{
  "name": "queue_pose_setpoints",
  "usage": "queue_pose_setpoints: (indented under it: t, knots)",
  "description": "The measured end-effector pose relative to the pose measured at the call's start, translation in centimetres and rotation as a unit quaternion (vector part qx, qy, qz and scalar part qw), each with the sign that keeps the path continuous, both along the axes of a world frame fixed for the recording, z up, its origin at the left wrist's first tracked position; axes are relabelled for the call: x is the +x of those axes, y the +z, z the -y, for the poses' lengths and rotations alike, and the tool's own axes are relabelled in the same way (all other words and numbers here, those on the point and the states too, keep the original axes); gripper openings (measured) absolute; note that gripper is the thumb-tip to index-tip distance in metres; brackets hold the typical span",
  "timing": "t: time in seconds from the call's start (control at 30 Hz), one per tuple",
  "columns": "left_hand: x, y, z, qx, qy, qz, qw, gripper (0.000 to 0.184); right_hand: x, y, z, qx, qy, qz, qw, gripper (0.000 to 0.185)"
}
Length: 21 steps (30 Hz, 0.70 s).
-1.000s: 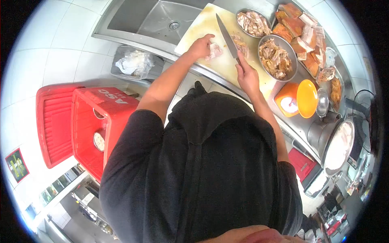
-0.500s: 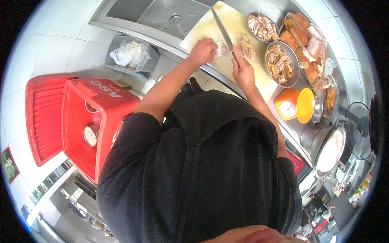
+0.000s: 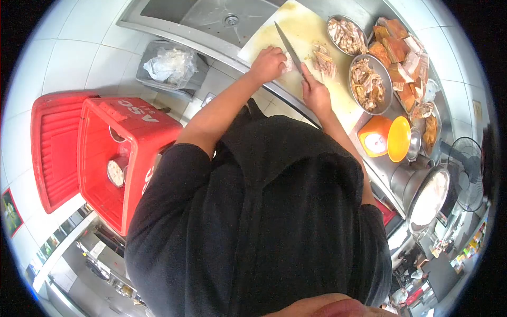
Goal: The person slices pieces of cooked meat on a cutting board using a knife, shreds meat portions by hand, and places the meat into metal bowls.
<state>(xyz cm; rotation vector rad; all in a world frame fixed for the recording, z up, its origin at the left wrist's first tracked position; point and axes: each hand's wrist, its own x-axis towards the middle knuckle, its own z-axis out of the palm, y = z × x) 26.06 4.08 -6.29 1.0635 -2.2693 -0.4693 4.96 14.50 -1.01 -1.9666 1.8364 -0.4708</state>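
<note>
Gripping the knife (image 3: 289,46) by its handle, my right hand (image 3: 317,96) is closed, and the long blade runs out ahead of it, slanting toward my left. The pale piece of meat (image 3: 288,64) lies on the cutting board (image 3: 296,24), ahead and to the left of that hand, and just off the fingertips of my left hand (image 3: 268,64), on their right side. What seems to count most is the narrow strip between those fingertips and the steel: the piece sits in it, with the blade along its right side. Whether the edge touches the meat, I cannot tell from above.

My left hand is the nearer one, right up against the piece, its fingers bent and drawn together. Whether they pinch it or only press on it, I can't make out, because the hand covers part of it. The part that shows seems to run roughly in line with the blade, though its full length is hidden.

It looks whitish with a faint pink tint, and I judge it soft. Beyond the blade, ahead of my right hand, the loose pile of cut slices (image 3: 323,61) looks browner and more ragged.
</note>
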Motion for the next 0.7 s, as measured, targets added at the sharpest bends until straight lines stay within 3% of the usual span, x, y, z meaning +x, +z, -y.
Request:
queue_pose_setpoints:
  t: [0.27, 0.37, 0.47, 0.6, 0.7]
  knots:
    - [0.3, -0.3, -0.3, -0.007, 0.006, -0.012, 1.000, 0.011, 1.0, 1.0, 0.0, -0.216, 0.013, 0.113, 0.970, 0.059]
    - [0.3, -0.6, -0.2, 0.004, 0.006, -0.028, 1.000, 0.012, 0.4, -0.6, 0.5, -0.018, 0.001, 0.000, 1.000, 0.058]
    - [0.6, -0.6, -0.5, -0.003, 0.012, -0.039, 0.999, 0.012, 0.6, 1.1, 0.7, -0.049, 0.003, 0.033, 0.998, 0.057]
    - [1.2, -1.0, -0.9, -0.015, 0.025, -0.047, 0.998, 0.013, 1.5, 4.1, 0.0, -0.181, 0.001, 0.142, 0.973, 0.059]
    - [1.3, -0.6, -1.0, -0.022, 0.024, -0.061, 0.998, 0.014, 1.5, 2.6, 0.0, -0.204, 0.026, 0.127, 0.970, 0.059]
